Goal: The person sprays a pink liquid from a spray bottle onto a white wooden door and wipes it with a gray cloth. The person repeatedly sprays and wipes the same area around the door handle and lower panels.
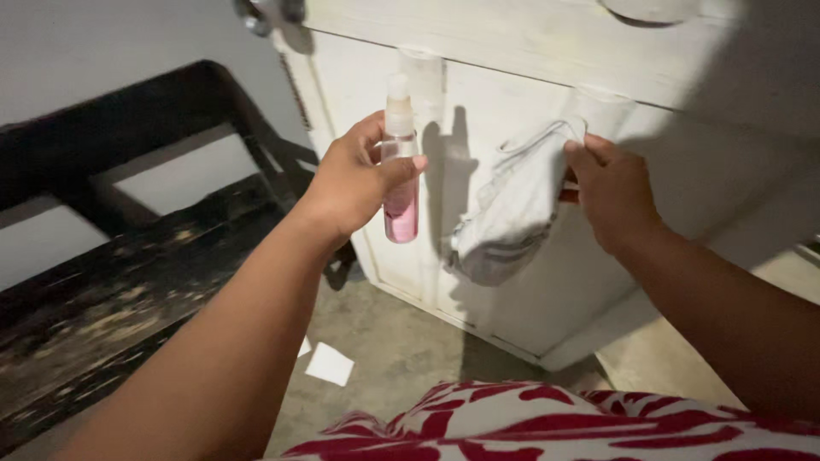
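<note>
Between my two hands: white cabinet door [512,282], close ahead of my fingers.
Left hand [350,179]: wrapped around a small spray bottle [400,183], thumb across its front, fingers closed behind it.
Bottle: upright, clear plastic with pink liquid low down and a pale cap above my fingers; I judge it light, stiff and a little slippery, best held round the middle.
Right hand [611,192]: fingers pinched on the upper edge of a white cloth [512,213].
Cloth: hangs limp below and left of my right fingers, against the door; soft, light, easily bunched.
Below my wrists: red-and-white patterned fabric [555,427]; grey floor [393,350] with a white paper scrap [330,364].
Left of my left arm: dark wooden bench [111,290].
</note>
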